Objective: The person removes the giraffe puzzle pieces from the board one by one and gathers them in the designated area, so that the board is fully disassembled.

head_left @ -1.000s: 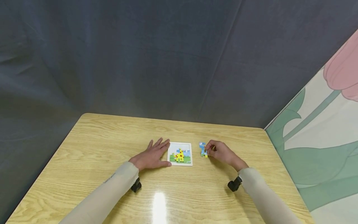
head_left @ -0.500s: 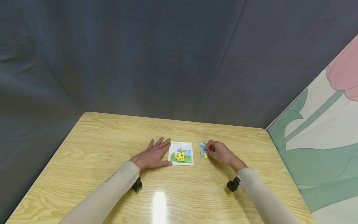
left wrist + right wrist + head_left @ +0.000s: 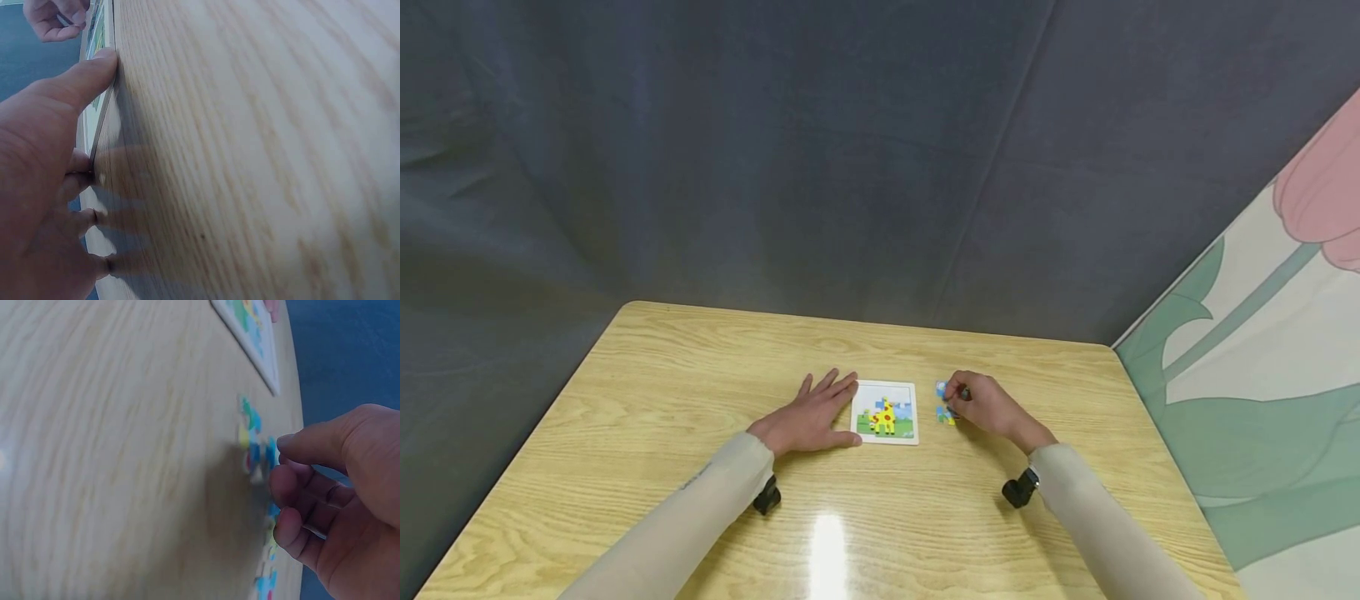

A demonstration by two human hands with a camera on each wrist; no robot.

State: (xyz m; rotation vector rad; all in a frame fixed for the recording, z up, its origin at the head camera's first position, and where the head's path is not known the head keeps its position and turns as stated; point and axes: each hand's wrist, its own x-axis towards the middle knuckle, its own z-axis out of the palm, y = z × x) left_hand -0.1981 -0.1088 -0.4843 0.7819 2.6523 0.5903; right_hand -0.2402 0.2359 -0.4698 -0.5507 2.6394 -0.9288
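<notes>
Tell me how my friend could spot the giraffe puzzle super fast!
Start at the wood-grain table and find the left hand, spread flat near the middle. Touching its fingertips and thumb is the giraffe puzzle, a flat, white-edged square. Unlike the small loose pieces by the right hand, it shows a yellow, spotted giraffe inside a border.

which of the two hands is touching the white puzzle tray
The left hand: its thumb rests on the edge of the white puzzle tray. The right hand is apart from it, at the loose puzzle pieces.
</notes>
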